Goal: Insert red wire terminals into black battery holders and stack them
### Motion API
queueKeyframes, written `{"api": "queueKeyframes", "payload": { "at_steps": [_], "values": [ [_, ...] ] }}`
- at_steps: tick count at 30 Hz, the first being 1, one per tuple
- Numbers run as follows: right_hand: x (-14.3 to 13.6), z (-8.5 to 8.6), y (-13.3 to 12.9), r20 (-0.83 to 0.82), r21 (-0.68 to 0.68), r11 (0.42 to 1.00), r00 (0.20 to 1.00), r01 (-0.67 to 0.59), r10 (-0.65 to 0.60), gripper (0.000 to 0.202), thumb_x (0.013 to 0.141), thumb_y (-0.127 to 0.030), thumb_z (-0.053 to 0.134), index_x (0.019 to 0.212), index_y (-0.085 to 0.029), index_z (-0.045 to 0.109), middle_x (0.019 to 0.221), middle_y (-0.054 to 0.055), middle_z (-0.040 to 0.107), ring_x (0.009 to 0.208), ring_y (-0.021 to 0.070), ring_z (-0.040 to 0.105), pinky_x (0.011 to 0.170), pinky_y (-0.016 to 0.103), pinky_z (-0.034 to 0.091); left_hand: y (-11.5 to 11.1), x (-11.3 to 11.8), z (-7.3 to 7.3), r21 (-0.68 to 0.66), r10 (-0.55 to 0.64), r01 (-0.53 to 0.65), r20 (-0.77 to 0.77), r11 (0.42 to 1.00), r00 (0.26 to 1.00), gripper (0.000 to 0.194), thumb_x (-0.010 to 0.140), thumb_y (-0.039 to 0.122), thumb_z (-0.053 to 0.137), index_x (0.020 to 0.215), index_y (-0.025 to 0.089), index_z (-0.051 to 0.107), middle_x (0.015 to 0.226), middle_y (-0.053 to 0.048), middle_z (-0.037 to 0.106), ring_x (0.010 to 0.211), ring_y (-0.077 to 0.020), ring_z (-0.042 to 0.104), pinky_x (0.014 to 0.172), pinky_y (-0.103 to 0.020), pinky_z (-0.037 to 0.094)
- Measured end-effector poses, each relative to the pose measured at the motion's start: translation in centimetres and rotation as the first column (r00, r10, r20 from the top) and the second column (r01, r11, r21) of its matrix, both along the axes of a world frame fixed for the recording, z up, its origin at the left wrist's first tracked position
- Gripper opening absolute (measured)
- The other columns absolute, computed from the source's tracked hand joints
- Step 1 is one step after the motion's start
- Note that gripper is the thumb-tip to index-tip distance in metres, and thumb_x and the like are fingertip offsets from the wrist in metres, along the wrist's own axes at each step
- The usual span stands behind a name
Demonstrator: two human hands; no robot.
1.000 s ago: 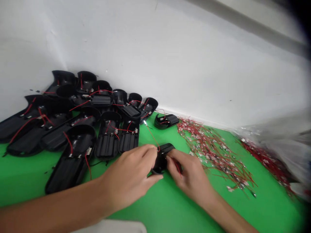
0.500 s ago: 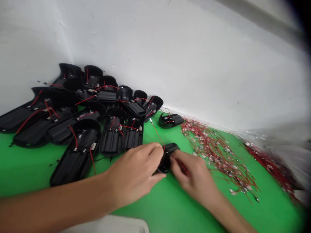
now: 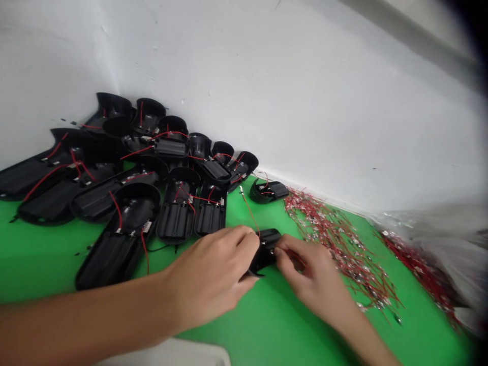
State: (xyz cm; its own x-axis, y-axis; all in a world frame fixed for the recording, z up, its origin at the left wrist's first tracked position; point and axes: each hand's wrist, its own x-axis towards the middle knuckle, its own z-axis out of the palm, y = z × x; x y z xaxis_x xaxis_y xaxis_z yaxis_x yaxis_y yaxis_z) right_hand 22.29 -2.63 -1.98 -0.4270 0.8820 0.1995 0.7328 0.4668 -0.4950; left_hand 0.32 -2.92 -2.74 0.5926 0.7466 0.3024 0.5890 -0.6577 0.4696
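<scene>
My left hand [image 3: 219,269] is closed around a small black plastic housing [image 3: 265,256], covering its left side. A red wire [image 3: 249,211] with a metal tip rises from the housing beside my left fingertips and points away over the green table. My right hand [image 3: 308,269] pinches at the housing's right edge, thumb against forefinger, next to a small shiny contact. A trace of red wire [image 3: 299,263] shows in the hollow of that hand; its end is hidden by the fingers.
Several similar black housings [image 3: 177,218] with red wires crowd the left, up to the white wall [image 3: 267,76]. One lone housing [image 3: 269,190] lies near the wall. Loose red wires with metal tabs [image 3: 335,239] spread at right, beside clear plastic bags [image 3: 438,259]. A white tray edge [image 3: 190,353] shows in front.
My right hand has shifted slightly right and its fingertips sit a little differently on the housing. The housing has tilted a little in my left hand. The view has moved slightly.
</scene>
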Motion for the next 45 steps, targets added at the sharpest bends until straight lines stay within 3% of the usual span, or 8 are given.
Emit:
{"api": "queueKeyframes", "payload": {
  "at_steps": [9,23,30,37,40,45],
  "values": [
    [0.0,-0.5,0.0,-0.007,-0.048,0.999,1.000,0.004,-0.004,0.025,0.096,-0.018,0.045,0.071,-0.021,0.045,0.057,-0.006,0.044,0.049,0.0091,0.041,0.048,0.023,0.027,-0.3,0.0,0.1,0.008,-0.005,0.006,-0.018,1.000,1.000,0.038,0.084,0.024,0.080,0.101,0.021,0.046,0.105,-0.005,0.063,0.099,-0.0277,0.069,0.083,-0.043,0.062],
    [0.0,-0.4,-0.3,0.062,-0.002,0.998,0.996,-0.057,0.057,0.025,0.096,-0.014,0.045,0.073,-0.022,0.040,0.059,-0.006,0.043,0.050,0.0096,0.041,0.050,0.023,0.027,-0.3,0.1,0.3,0.011,-0.032,0.033,-0.046,0.999,0.998,0.036,0.085,0.027,0.079,0.108,0.016,0.053,0.116,-0.010,0.064,0.109,-0.0307,0.067,0.090,-0.045,0.062],
    [-0.5,-0.5,-0.7,0.136,0.114,0.989,0.987,-0.096,0.080,0.023,0.095,-0.011,0.045,0.075,-0.022,0.042,0.060,-0.005,0.048,0.048,0.0102,0.044,0.050,0.023,0.029,-0.2,0.2,0.2,0.057,-0.051,0.053,-0.038,0.997,0.998,0.034,0.085,0.027,0.080,0.105,0.014,0.055,0.114,-0.012,0.065,0.109,-0.0314,0.067,0.091,-0.045,0.061],
    [-0.9,-1.1,-1.5,0.274,0.190,0.980,0.962,-0.051,-0.003,0.016,0.096,-0.013,0.044,0.083,-0.021,0.049,0.069,-0.001,0.056,0.050,0.0137,0.051,0.050,0.026,0.029,-0.1,0.1,0.2,0.064,-0.043,0.045,-0.042,0.997,0.998,0.032,0.086,0.026,0.079,0.103,0.015,0.054,0.115,-0.012,0.065,0.111,-0.0313,0.066,0.092,-0.044,0.060],
    [-1.0,-1.3,-1.5,0.208,0.175,0.984,0.978,-0.018,-0.019,0.019,0.097,-0.014,0.045,0.080,-0.021,0.048,0.068,-0.001,0.054,0.050,0.0130,0.049,0.050,0.026,0.030,-0.1,0.1,0.2,0.043,-0.025,0.026,-0.017,0.999,1.000,0.037,0.082,0.025,0.083,0.101,0.017,0.052,0.107,-0.007,0.065,0.102,-0.0282,0.068,0.088,-0.042,0.060],
    [-0.9,-1.5,-1.1,-0.034,0.113,0.990,0.996,0.089,-0.086,0.019,0.098,-0.019,0.053,0.079,-0.021,0.054,0.066,-0.003,0.052,0.055,0.0125,0.050,0.054,0.024,0.037,0.1,-0.1,0.5,0.028,-0.019,0.019,-0.003,0.999,1.000,0.038,0.082,0.020,0.082,0.093,0.021,0.045,0.100,-0.004,0.062,0.100,-0.0284,0.069,0.082,-0.042,0.060]
  ]
}}
